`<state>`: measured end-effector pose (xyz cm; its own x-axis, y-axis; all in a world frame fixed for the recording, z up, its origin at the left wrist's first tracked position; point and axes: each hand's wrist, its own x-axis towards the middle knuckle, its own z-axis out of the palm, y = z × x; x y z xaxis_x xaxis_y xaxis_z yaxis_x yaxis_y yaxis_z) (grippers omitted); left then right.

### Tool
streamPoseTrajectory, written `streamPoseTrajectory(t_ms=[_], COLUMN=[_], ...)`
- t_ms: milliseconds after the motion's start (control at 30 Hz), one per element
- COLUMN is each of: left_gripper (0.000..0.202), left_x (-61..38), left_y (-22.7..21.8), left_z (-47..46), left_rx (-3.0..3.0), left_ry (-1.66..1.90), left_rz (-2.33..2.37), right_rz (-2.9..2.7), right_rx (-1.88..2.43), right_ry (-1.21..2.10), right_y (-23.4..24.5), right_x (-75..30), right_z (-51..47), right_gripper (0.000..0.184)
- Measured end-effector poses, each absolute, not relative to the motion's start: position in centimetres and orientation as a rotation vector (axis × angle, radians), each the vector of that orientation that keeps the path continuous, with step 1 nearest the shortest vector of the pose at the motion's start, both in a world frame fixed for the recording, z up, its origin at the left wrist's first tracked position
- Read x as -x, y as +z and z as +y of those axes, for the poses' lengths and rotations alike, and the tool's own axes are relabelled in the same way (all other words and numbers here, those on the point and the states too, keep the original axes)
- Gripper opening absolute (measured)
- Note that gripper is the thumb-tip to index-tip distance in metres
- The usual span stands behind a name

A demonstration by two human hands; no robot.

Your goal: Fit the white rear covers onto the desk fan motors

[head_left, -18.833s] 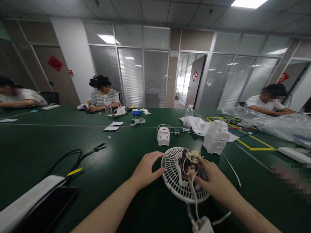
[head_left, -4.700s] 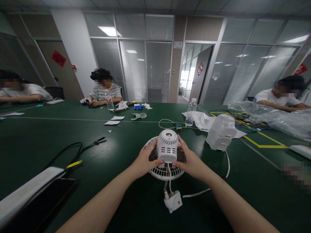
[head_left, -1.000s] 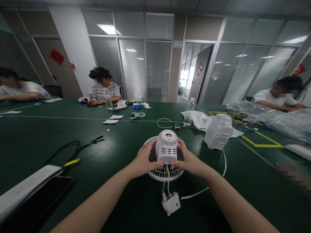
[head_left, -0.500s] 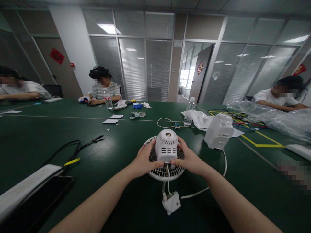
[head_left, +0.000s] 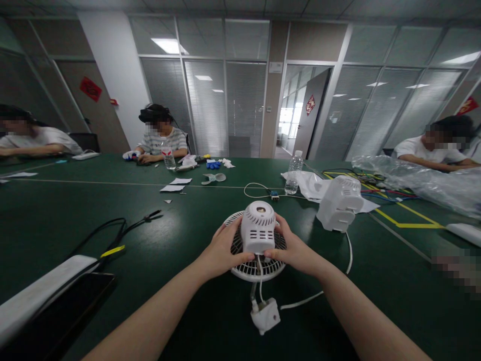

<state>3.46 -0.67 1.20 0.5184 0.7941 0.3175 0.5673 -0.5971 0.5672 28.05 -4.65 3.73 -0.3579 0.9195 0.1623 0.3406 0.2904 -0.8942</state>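
Gripping a white plastic cover (head_left: 258, 229) from both sides, the left hand (head_left: 221, 254) and the right hand (head_left: 298, 253) are curving their fingers around its walls, thumbs lying along its near lower edge. The cover is sitting over the middle of a round fan grille (head_left: 274, 272), which is lying on the green counter (head_left: 195, 228) in front of the person. A thin white cord (head_left: 260, 286) is running from beneath the cover to a small white block (head_left: 266, 317) on the near side, and a thicker cable (head_left: 300, 303) is trailing off rightward. Farther right, a white vented casing (head_left: 339, 204) is standing near a clear bottle (head_left: 293, 174). Pale fan blades (head_left: 215, 178) are lying well beyond the left hand, while a dark phone (head_left: 69, 312) is resting beside a white power strip (head_left: 41, 291).
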Motion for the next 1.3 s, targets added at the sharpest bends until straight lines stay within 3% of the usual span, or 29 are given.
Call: streamPoseTrajectory(t_ms=[267, 467, 600, 867, 1300], left_gripper=[0.112, 0.068, 0.057, 0.05, 0.05], left_x=[-3.1, -2.4, -2.5, -2.2, -0.9], left_y=[0.1, 0.2, 0.2, -1.1, -2.4], left_z=[-0.2, 0.6, 0.5, 1.8, 3.9], left_rx=[-2.294, -2.028, -1.989, -1.869, -1.448], left_ry=[0.998, 1.35, 1.385, 1.431, 1.424], left_rz=[1.048, 1.022, 1.083, 1.174, 1.316], right_rz=[-1.905, -1.72, -1.72, -1.847, -1.91], right_rx=[1.102, 1.093, 1.074, 1.031, 1.208], right_ry=[0.942, 0.841, 0.798, 0.926, 0.811], right_y=[3.2, 3.9, 3.8, 2.3, 3.1], right_x=[-28.8, -29.2, -28.9, -27.0, -27.2], right_z=[-4.4, -4.2, -4.2, -4.5, -4.9], right_gripper=[0.117, 0.093, 0.089, 0.136, 0.129])
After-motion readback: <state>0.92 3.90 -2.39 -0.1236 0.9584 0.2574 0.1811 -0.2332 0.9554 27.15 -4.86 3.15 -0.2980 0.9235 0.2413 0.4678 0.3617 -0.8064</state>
